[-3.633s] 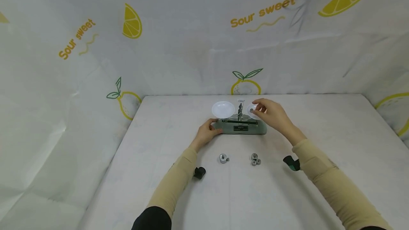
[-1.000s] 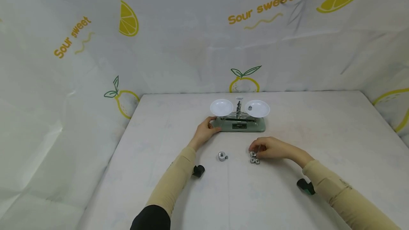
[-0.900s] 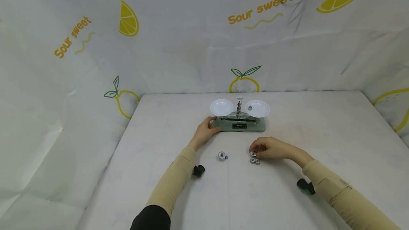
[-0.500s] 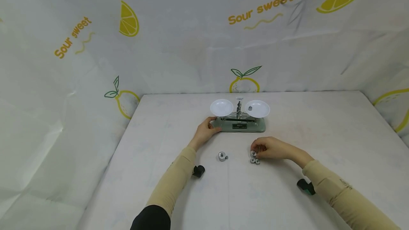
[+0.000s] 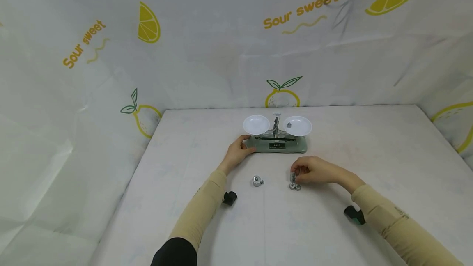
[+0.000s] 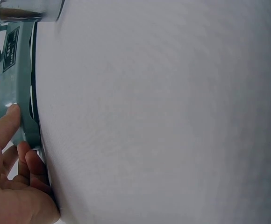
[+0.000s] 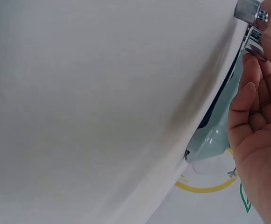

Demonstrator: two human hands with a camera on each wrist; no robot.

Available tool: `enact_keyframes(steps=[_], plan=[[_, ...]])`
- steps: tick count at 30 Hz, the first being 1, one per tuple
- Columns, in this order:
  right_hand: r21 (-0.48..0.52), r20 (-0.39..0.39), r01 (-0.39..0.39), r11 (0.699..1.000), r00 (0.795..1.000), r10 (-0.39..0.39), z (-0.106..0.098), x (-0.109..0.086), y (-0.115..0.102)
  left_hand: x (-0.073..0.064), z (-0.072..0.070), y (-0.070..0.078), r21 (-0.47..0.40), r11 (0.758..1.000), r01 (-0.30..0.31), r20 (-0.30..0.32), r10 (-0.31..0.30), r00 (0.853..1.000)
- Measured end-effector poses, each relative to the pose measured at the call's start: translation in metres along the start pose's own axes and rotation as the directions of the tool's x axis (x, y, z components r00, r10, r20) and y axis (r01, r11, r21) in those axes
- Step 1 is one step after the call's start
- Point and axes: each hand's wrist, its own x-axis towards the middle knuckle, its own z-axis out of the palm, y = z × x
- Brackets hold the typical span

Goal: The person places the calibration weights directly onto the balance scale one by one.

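A balance scale with a green base stands at the back of the table. My left hand grips the left end of its base, thumb in front; the left wrist view shows fingers curled at that end. One small metal weight lies in the right white pan; the left pan holds nothing. My right hand pinches a silver weight just behind two smaller weights. In the right wrist view, fingertips partly cover the pinched weight.
Left of the right hand, a large weight stands beside a tiny one. Black wrist cameras stick out from both sleeves. A white sheet with lemon prints hangs behind the table's back edge.
From the right pan, my right hand has come down to the weights in front, leaving one weight in the pan. Lately it has risen slightly with the pinched weight. The left hand keeps its hold.
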Motion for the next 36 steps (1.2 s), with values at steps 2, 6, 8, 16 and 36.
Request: enact_keyframes(steps=[2,6,8,16,36], plan=[[-0.004,-0.008,0.003,1.0,1.0,-0.003,-0.002,0.0,-0.001,-0.001,0.0,0.001,-0.01,1.0,0.002,0.002,-0.002,1.0],[-0.014,-0.032,0.017,1.0,0.999,-0.017,-0.007,0.002,-0.005,-0.002,0.0,0.001,-0.025,1.0,0.01,0.002,-0.01,1.0],[-0.022,-0.048,0.022,1.0,0.999,-0.023,-0.01,0.003,-0.008,-0.003,0.0,0.0,-0.024,1.0,0.008,0.001,-0.008,1.0],[-0.073,-0.12,0.017,0.997,0.992,-0.026,-0.025,0.004,-0.019,-0.001,0.001,-0.001,-0.012,1.0,-0.002,-0.001,0.002,1.0],[-0.083,-0.377,-0.067,0.994,0.926,0.031,-0.069,0.012,-0.033,0.0,0.001,-0.002,-0.035,0.999,-0.009,0.0,0.009,1.0]])
